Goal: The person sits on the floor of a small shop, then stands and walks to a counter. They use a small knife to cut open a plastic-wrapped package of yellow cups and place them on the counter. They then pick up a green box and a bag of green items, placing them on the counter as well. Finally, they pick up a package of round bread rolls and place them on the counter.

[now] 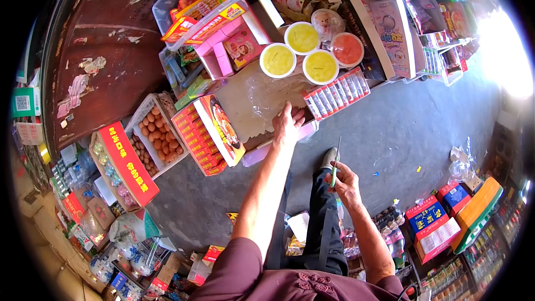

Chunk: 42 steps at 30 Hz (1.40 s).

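My right hand [346, 182] grips green-handled scissors [334, 175] with the blades pointing away from me. My left hand [288, 123] reaches over the near edge of a worn brown counter [246, 96], its fingers spread; nothing clear shows in it. To its right lies a tray of small clear-wrapped cylindrical packs [336, 93]. Beyond it stand several round tubs, yellow ones [321, 67] and a red one [347, 49]. Crumpled clear film [259, 104] rests on the counter left of that hand. A box of small red packets [198, 140] with a raised printed lid stands further left.
A crate of brown eggs [161, 133] and a red-fronted candy box [129, 163] stand at the left. Red and blue cartons [432, 225] are on the lower right, near plastic litter [462, 161] on the grey floor. Packed shelves [388, 37] line the upper right.
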{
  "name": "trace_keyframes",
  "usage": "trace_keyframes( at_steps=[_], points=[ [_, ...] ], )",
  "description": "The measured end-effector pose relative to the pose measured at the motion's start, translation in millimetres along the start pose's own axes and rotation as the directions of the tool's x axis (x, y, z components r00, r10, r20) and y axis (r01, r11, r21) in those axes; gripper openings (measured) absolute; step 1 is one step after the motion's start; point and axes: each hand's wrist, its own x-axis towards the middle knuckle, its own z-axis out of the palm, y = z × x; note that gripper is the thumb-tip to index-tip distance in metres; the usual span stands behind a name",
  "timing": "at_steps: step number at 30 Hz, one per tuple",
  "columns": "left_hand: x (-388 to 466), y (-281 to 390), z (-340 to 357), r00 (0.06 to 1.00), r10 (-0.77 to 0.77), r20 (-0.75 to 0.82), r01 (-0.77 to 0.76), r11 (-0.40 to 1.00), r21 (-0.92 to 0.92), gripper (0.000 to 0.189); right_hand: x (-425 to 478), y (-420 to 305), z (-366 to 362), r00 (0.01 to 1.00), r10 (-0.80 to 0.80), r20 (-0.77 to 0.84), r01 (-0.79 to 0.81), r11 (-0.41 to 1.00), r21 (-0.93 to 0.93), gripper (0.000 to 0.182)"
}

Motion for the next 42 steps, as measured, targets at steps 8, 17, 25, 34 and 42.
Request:
trace_keyframes(
  at_steps=[8,17,25,34,42],
  points=[
    [19.9,-1.6,9.9,0.992,-0.053,-0.117,-0.008,0.886,-0.463,0.039,20.7,-25.3,27.1,0.985,-0.046,0.167,0.067,0.99,-0.127,0.046],
    [32.4,6.5,-20.3,0.999,-0.039,-0.007,0.037,0.986,-0.16,0.021,70.9,-18.7,33.2,0.924,-0.118,0.364,0.231,0.93,-0.286,0.052],
    [21.1,14.1,-23.7,0.995,0.09,-0.042,-0.087,0.993,0.078,0.02,94.8,-49.4,43.1,0.961,0.006,0.278,0.086,0.944,-0.319,0.057],
    [15.5,17.9,-28.8,0.99,0.138,0.009,-0.138,0.985,0.108,0.026,116.4,-50.2,64.3,0.967,-0.035,0.251,0.081,0.981,-0.178,0.051],
    [19.0,17.5,-32.9,0.99,0.133,0.047,-0.138,0.982,0.13,0.027,129.6,-49.2,68.8,0.951,-0.05,0.306,0.094,0.987,-0.132,0.048]
  ],
)
